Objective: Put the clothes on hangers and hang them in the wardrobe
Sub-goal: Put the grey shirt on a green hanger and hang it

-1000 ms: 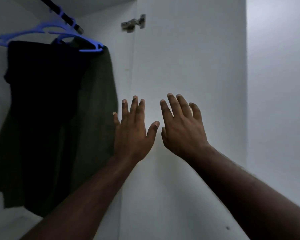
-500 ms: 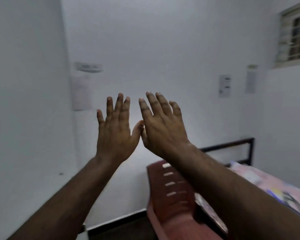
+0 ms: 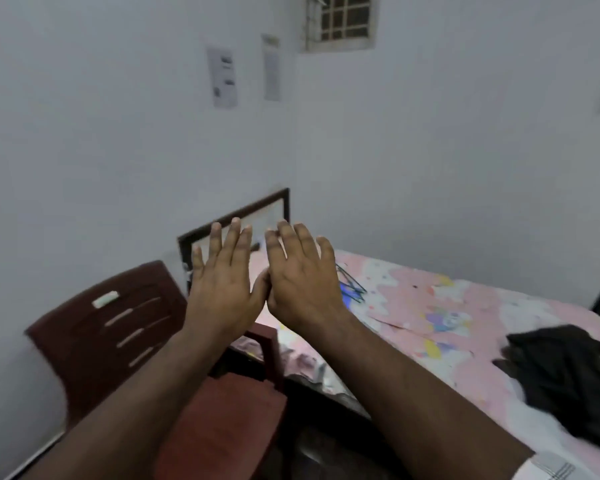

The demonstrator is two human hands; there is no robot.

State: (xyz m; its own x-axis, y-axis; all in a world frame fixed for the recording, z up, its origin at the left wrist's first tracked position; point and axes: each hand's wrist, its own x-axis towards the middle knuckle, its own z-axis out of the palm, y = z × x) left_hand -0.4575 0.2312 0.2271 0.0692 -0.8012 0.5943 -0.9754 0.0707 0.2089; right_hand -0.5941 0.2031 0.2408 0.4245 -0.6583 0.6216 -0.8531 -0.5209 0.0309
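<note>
Dim, even indoor light — motion blur, edges warped.

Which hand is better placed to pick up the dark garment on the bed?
Probably the right hand: the crumpled black garment lies on the pink patterned bed on its side; the left hand is farther.

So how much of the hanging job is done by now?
This view shows no wardrobe, so finished work can't be judged. Nothing is in hand: left hand and right hand are raised, empty. Left: dark clothes on the bed, blue hangers beside.
</note>
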